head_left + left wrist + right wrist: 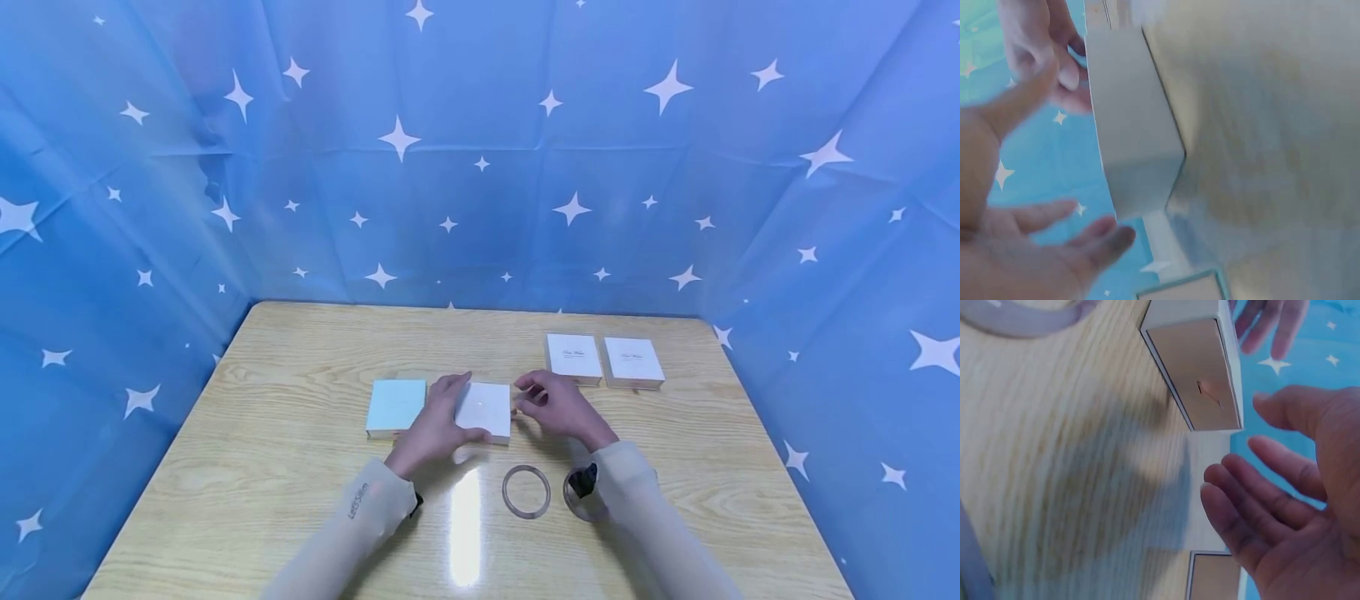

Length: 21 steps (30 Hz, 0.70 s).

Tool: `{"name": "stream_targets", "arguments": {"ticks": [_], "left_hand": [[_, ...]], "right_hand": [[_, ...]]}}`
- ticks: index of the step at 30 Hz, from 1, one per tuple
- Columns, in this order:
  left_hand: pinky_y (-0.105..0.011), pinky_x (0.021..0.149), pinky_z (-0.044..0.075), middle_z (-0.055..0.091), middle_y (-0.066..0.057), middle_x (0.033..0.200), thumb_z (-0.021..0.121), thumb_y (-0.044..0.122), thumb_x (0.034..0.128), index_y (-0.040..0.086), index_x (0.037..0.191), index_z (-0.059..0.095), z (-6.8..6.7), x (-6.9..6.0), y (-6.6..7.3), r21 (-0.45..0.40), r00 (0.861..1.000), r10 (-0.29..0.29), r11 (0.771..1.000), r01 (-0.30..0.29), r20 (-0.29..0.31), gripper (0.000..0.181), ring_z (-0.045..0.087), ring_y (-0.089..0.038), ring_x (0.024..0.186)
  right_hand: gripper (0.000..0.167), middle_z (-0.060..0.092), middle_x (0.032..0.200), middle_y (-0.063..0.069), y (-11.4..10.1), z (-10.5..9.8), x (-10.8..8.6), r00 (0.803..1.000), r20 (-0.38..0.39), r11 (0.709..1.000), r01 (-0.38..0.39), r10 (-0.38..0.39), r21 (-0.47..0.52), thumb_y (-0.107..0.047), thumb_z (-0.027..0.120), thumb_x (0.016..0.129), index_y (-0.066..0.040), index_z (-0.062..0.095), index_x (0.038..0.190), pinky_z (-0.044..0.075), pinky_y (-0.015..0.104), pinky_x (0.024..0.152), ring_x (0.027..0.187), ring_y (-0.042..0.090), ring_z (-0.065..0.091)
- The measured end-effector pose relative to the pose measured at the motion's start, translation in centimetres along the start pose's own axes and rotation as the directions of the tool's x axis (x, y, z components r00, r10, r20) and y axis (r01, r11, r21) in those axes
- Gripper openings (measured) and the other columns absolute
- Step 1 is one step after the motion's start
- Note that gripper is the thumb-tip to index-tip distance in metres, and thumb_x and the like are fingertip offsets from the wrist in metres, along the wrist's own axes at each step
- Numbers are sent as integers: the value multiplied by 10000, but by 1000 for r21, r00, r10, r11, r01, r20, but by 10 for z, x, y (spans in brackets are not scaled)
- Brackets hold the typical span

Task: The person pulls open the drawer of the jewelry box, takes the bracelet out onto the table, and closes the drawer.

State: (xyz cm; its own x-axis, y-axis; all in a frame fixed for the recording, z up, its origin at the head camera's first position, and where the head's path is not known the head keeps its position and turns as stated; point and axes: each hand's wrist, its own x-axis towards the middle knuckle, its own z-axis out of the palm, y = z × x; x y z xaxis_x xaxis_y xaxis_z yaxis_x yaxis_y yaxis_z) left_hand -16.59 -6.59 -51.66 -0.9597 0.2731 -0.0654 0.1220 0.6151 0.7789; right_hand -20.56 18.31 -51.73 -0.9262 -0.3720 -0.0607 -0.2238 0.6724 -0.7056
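A white square box sits on the wooden table between my two hands. My left hand spans its left side, thumb at the near edge and fingers by the far left corner; in the left wrist view the fingers are spread and fairly straight. To the right of the box is my right hand, its fingers loosely bent and holding nothing. The right wrist view shows a beige side panel of the box with a small slit or tab, apart from the fingertips.
A pale blue box lies left of the white one. Two white boxes with dark lettering, one nearer and one farther right, stand at the back. A translucent bangle lies in front; another is partly under my right wrist.
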Motion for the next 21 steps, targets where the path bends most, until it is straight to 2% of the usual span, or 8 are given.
{"name": "stream_targets", "arguments": {"ticks": [4,8,13,17,21], "left_hand": [[-516,1134,448,408,-209,1511,895,269,792,22,1567,375,11,-11,4,-79,989,-81,994,72,-124,966,483,-365,1340],[-468,1034,511,473,-192,1378,877,167,803,4,1543,405,22,-20,7,-124,974,-115,988,91,-197,892,531,-306,1198],[-383,908,523,538,-125,1193,843,122,823,30,1456,529,29,-26,7,-126,963,-128,987,100,-237,712,522,-226,1041],[-351,861,524,567,-111,1119,841,144,819,13,1373,606,30,-26,5,-111,956,-134,988,108,-260,616,539,-221,982],[-332,830,515,584,-94,1085,852,148,804,13,1329,642,29,-24,4,-94,957,-131,990,110,-258,581,543,-217,956]], "right_hand": [[425,682,1287,113,-1,-4,2,999,39,999,35,-35,-8,-274,753,941,-110,659,1321,578,470,961,1123,300,672],[490,656,1352,78,-2,-7,6,993,96,997,72,-69,-34,-330,756,934,-145,634,1371,559,471,1011,1206,297,640],[503,654,1349,53,-2,-7,10,984,149,994,103,-97,-30,-318,760,932,-136,626,1382,544,461,1046,1241,280,625],[503,660,1333,48,-2,-6,13,982,165,996,93,-90,-12,-298,771,925,-126,632,1377,552,455,1034,1218,285,643],[510,668,1304,39,-2,-5,15,985,164,998,58,-59,12,-275,794,905,-132,641,1371,553,449,1037,1199,276,657]]}}
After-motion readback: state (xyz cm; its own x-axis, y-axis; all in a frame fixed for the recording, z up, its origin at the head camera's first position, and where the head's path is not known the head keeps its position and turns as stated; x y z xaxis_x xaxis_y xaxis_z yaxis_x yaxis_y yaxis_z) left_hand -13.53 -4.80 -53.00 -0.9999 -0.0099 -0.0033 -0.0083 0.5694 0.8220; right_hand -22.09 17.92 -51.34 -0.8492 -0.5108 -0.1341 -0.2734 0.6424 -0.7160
